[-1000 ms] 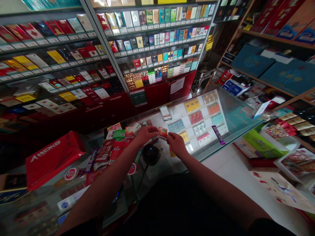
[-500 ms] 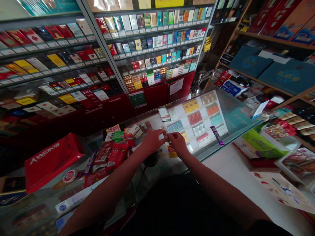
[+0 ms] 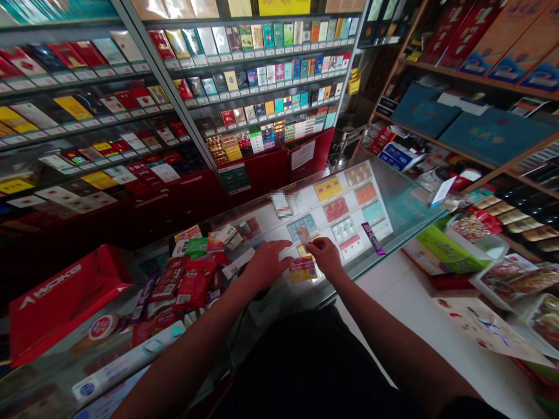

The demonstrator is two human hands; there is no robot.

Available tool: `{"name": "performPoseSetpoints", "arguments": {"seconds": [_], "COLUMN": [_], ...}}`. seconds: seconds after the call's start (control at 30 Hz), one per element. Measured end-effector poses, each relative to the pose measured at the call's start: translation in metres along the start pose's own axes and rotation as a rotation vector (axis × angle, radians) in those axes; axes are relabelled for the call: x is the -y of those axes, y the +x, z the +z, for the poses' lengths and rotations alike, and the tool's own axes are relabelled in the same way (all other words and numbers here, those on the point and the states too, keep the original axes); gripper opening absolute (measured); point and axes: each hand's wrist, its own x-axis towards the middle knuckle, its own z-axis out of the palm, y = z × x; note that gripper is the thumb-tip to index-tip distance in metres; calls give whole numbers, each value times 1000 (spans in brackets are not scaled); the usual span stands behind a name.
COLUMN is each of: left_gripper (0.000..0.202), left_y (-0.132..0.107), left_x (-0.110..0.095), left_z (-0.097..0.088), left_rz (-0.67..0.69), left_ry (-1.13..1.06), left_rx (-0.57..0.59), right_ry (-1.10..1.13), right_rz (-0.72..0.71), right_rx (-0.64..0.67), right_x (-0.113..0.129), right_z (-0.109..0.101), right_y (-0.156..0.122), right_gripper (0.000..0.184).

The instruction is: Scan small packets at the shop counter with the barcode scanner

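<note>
My right hand [image 3: 326, 256] is closed in a pinch over the glass counter [image 3: 395, 201]. Between its fingertips is a small, pale, see-through packet [image 3: 302, 234], too small to make out well. My left hand [image 3: 269, 262] hovers to the left, thumb and fingers apart, with nothing in it. A yellow and pink pack [image 3: 302, 269] lies between the hands, nearer to me. Left of my left hand, a white slip [image 3: 238, 265] rests beside several red snack packets [image 3: 195, 284]. A purple wrapped bar [image 3: 373, 238] lies on the glass to the right.
A red box [image 3: 65, 297] and a long white box [image 3: 126, 358] occupy the counter's left part. Cigarette shelves [image 3: 262, 55] rise behind. A blurred-out white item [image 3: 282, 205] sits near the back edge. Green cartons [image 3: 449, 244] stand right of the counter.
My hands have drawn apart: the left has opened and moved left, while the right keeps the small pale packet. The view has shifted, so the surroundings appear further left.
</note>
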Motion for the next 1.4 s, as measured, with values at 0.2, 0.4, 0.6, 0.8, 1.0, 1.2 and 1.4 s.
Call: {"name": "performPoseSetpoints", "arguments": {"seconds": [0.2, 0.4, 0.6, 0.8, 1.0, 1.2, 1.4], "left_gripper": [42, 40, 37, 37, 38, 43, 61], "left_y": [-11, -17, -16, -18, -22, -32, -40], "left_x": [1, 5, 17, 23, 6, -8, 9], "left_z": [-1, -7, -13, -16, -10, 35, 88], "left_rz": [0, -3, 1, -6, -42, -114, -272], "left_ry": [60, 119, 108, 89, 72, -157, -214], "left_rx": [-23, -49, -97, -129, -101, 23, 98], "right_ry": [-276, -617, -747, -788, -783, -572, -422], "right_rz": [-4, -77, -137, -146, -231, -117, -43], "right_rx": [-239, -443, -493, -512, -503, -222, 167], "right_x": [-63, -128, -157, -166, -155, -113, -83], "right_z": [-60, -107, -125, -137, -139, -103, -48], "right_y": [30, 50, 57, 70, 71, 39, -6], "right_gripper": [47, 44, 41, 35, 49, 46, 45]}}
